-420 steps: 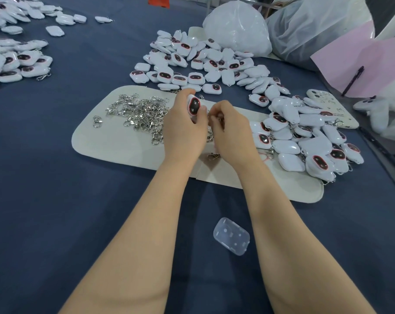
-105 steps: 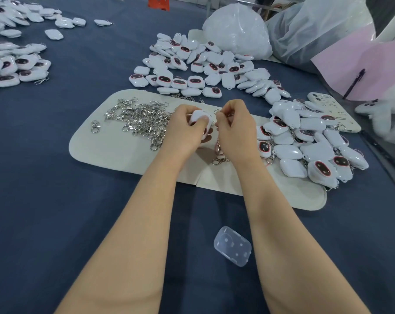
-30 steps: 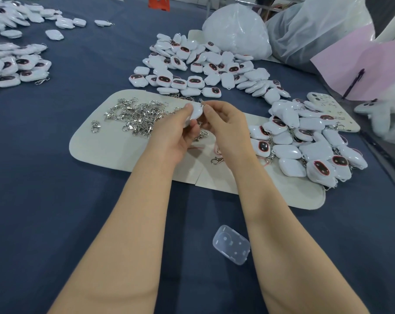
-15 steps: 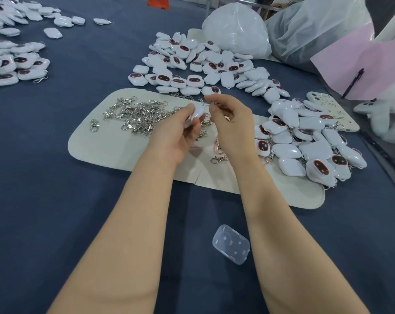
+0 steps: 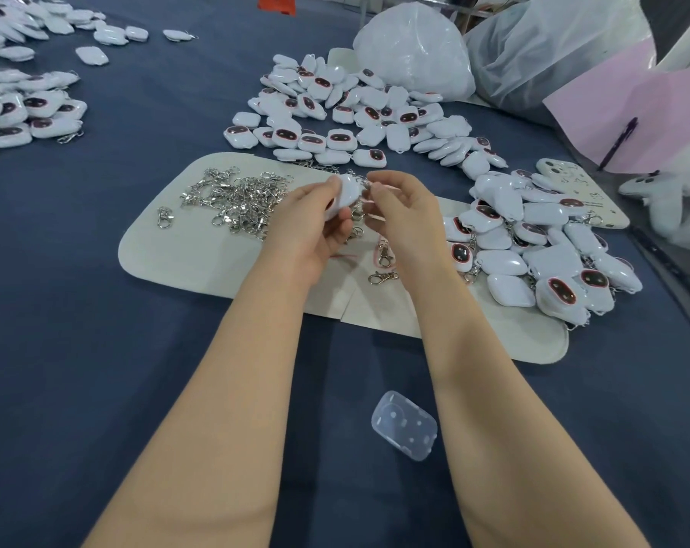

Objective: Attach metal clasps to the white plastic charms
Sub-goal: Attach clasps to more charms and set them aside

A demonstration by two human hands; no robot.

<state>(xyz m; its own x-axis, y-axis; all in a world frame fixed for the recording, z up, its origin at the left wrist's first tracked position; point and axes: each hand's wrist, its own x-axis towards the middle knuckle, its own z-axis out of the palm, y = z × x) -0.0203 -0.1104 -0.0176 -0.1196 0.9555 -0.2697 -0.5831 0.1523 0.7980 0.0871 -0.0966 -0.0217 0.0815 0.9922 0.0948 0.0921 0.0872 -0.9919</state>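
A small clear plastic case [image 5: 404, 425] lies nearest, on the dark blue cloth [image 5: 98, 350]. Beyond it, above the cream mat [image 5: 185, 255], the left hand [image 5: 311, 227] grips a white rounded plastic charm [image 5: 348, 191]. The right hand [image 5: 406, 219] pinches a small silver clasp [image 5: 368, 184] at its edge. A heap of loose silver clasps [image 5: 236, 199] lies to the left, and a pile of white charms [image 5: 347, 112] lies behind.

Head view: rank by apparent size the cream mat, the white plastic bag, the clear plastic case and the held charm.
1. cream mat
2. white plastic bag
3. clear plastic case, nearer the camera, so its lead over the charm is unsure
4. charm, gripped by the left hand, partly hidden
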